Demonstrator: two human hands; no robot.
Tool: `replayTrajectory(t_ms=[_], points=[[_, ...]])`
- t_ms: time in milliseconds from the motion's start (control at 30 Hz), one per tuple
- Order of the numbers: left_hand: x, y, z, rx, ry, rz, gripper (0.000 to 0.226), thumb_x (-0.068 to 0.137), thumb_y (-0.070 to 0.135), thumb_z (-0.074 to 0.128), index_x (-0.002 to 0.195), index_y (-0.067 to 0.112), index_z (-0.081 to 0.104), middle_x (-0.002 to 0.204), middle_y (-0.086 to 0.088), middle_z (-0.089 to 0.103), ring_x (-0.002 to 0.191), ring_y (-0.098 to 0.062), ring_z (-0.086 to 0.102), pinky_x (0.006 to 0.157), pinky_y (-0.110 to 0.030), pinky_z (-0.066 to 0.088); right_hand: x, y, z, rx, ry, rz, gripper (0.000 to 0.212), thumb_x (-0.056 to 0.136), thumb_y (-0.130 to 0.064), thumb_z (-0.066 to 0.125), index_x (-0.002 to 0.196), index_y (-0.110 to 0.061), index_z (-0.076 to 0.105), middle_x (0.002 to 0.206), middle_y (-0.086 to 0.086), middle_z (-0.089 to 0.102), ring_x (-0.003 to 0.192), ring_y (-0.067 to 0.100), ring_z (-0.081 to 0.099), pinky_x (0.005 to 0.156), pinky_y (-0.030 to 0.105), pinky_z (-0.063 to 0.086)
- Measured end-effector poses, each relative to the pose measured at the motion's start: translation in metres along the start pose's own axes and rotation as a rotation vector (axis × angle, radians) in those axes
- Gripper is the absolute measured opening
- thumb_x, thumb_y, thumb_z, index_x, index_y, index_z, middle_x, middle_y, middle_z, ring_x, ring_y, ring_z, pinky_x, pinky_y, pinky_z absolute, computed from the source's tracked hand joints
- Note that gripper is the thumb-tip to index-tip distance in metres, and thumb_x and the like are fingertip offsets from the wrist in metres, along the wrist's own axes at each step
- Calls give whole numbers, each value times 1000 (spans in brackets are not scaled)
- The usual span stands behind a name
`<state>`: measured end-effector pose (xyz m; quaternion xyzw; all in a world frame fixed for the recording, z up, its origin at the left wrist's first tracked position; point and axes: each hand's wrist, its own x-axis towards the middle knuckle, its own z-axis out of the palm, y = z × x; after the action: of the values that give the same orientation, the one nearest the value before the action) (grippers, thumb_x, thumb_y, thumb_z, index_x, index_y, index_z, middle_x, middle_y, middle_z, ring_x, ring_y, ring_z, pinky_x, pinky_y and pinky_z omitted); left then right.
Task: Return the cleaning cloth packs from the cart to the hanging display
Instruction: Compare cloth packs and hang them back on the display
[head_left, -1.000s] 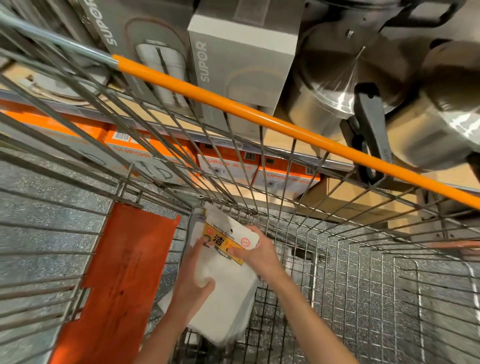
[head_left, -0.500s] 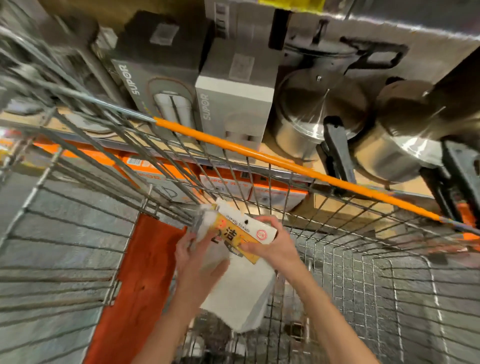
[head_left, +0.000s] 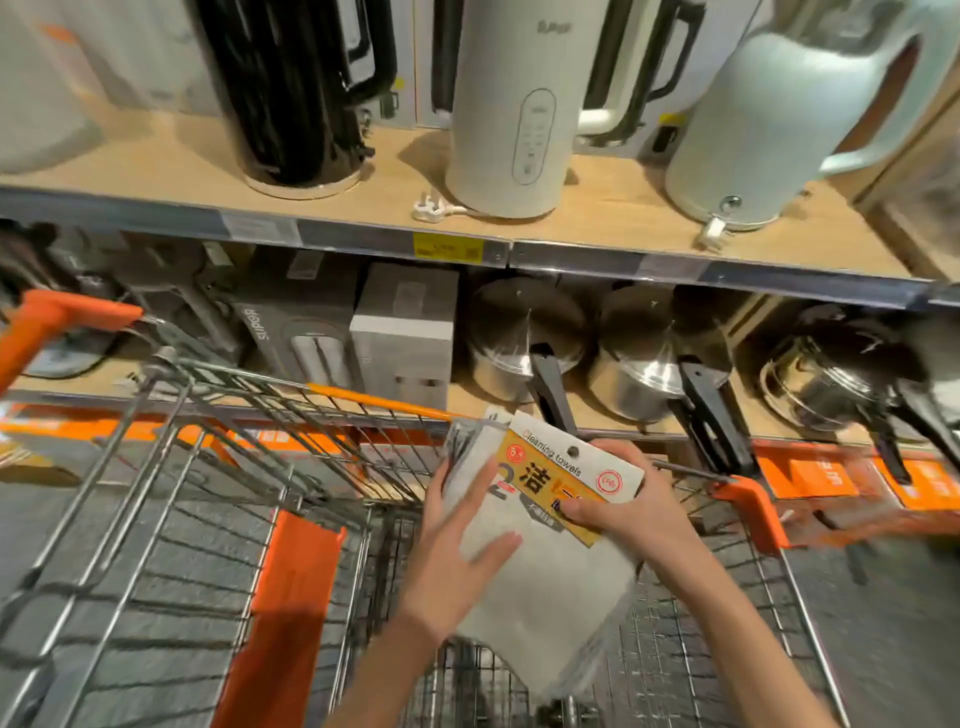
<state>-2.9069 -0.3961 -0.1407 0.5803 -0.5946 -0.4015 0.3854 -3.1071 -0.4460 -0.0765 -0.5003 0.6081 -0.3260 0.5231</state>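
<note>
I have the pack of cleaning towels (head_left: 540, 525) raised over the wire basket of the shopping cart (head_left: 291, 467), about level with its orange-trimmed front rim. My left hand (head_left: 457, 561) lies against the grey cloth with the thumb across its face and the fingers behind the left edge, gripping it; my right hand (head_left: 634, 514) pinches the yellow-and-white header card from the right, thumb on the print. The cloth below the card hangs loose and unsupported. I see no hanging display here, only a shelf of kettles (head_left: 509, 109) above and steel pots (head_left: 524, 338) beneath, so I judge the carry has yet to start. The risks I see: the drooping cloth could catch on the cart wires as I lift clear, the card could bend or tear under my pinch, and its small hang hole looks easy to miss on a peg.
</note>
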Motion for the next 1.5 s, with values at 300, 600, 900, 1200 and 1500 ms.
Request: replayTrajectory(t_ms=[300,600,900,1200,1500], points=[[11,135,-13,153,-127,297,76,60,84,51,124,80,11,146,38,-24,146,-14,-1,111,-61,25,-88,-100,-84,85,124,-158,72,39,-23,90,104,-26,59,91,-1,74,79,13,71,59,20,54],[-20,248,-11,-153,-327,537,108,45,75,67,130,75,0,136,48,-11,131,5,25,102,-30,33,-228,-155,-122,107,402,-218,56,38,-26,88,88,-41,66,93,0,74,83,16,71,63,24,55],[-112,303,13,-259,-749,681,100,49,73,66,123,80,0,144,27,25,132,-8,33,109,-37,30,-398,-147,-91,151,872,-171,63,42,-17,90,96,-34,63,97,-4,73,89,17,71,68,24,56],[-266,352,25,-570,-1053,852,81,64,54,66,127,75,20,121,59,30,112,34,30,87,7,28,-566,-126,-24,147,1487,-250,72,55,-11,85,113,-38,53,104,1,66,91,14,69,68,25,56],[-456,365,8,-897,-1516,601,79,66,16,76,127,57,48,127,26,58,113,3,58,83,-8,46,-763,-118,105,21,1890,-193,68,54,-48,75,114,-56,45,125,-7,56,112,14,60,91,38,53]])
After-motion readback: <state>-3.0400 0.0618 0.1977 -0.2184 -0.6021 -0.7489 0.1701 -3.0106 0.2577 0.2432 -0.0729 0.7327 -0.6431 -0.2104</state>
